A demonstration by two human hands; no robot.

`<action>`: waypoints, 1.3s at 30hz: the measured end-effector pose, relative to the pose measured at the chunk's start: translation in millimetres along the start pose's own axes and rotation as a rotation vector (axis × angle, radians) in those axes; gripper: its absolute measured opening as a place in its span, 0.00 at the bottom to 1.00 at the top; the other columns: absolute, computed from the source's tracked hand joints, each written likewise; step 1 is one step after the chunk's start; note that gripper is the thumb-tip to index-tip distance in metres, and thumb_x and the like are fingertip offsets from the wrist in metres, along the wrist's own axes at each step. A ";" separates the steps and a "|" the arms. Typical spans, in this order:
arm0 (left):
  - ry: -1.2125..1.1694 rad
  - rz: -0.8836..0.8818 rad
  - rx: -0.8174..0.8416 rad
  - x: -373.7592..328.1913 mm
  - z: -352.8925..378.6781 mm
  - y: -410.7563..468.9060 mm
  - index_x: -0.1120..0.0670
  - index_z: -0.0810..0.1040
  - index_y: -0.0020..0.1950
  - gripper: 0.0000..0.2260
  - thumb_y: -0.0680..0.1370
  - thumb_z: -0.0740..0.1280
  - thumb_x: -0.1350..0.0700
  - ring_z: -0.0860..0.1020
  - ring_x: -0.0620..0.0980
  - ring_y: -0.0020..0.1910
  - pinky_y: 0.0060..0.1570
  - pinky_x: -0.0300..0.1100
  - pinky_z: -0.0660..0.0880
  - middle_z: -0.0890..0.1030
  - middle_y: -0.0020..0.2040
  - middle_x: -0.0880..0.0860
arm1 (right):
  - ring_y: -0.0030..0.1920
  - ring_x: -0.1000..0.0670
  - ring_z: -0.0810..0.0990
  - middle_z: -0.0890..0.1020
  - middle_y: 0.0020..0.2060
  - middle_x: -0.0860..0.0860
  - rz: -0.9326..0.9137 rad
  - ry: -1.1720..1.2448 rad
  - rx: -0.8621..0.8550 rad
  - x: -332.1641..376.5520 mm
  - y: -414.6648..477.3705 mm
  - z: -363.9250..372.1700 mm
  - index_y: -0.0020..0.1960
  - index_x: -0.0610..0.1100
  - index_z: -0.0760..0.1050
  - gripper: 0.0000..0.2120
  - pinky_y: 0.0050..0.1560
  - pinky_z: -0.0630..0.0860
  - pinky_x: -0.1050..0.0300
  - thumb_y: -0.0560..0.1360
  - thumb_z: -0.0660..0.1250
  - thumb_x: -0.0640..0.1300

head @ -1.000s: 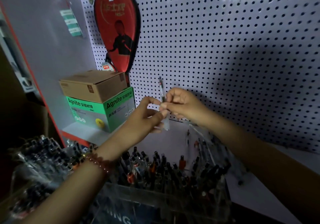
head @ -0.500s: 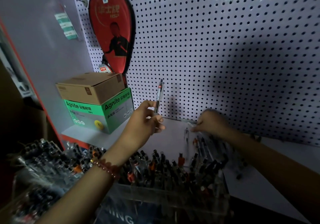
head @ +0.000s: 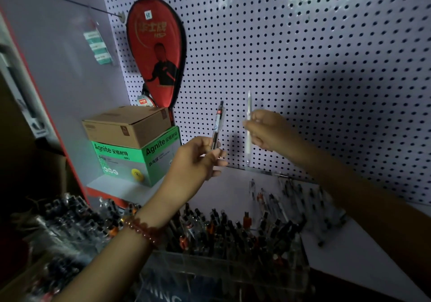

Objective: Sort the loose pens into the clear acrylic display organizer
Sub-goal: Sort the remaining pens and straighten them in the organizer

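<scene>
While upright, dark pen (head: 218, 124) in left hand (head: 195, 160); pale pen (head: 249, 102), right hand (head: 268, 131).

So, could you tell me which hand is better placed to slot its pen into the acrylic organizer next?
Probably the left hand: it grips the black pen upright, lower and nearer the acrylic organizer. The right hand holds its clear pen higher, by the pegboard.

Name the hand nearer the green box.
Left. The left hand, gripping a dark pen, is beside the green box; the right hand, gripping a clear pen, is farther right.
</scene>
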State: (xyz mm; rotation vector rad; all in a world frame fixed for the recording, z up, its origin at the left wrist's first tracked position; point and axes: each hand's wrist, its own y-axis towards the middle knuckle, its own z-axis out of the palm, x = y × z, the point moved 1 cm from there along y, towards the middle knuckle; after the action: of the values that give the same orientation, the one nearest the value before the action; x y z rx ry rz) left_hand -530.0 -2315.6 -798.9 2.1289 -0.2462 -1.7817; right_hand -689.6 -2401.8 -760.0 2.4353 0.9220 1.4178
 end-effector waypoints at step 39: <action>0.697 -0.025 0.064 54.4 -148.8 -187.0 0.51 0.79 0.48 0.11 0.73 0.71 0.66 0.82 0.43 0.38 0.45 0.46 0.79 0.82 0.40 0.45 | 0.30 0.45 0.76 0.78 0.31 0.42 -0.167 -0.281 0.423 35.3 -160.4 196.7 0.47 0.39 0.74 0.13 0.33 0.73 0.49 0.78 0.61 0.50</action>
State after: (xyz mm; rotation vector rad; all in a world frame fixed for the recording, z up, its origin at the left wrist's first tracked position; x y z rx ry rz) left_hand -391.3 -2139.2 -897.1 2.6445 -0.0910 -0.9512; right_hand -580.9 -2224.2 -909.3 2.6701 1.4284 0.8623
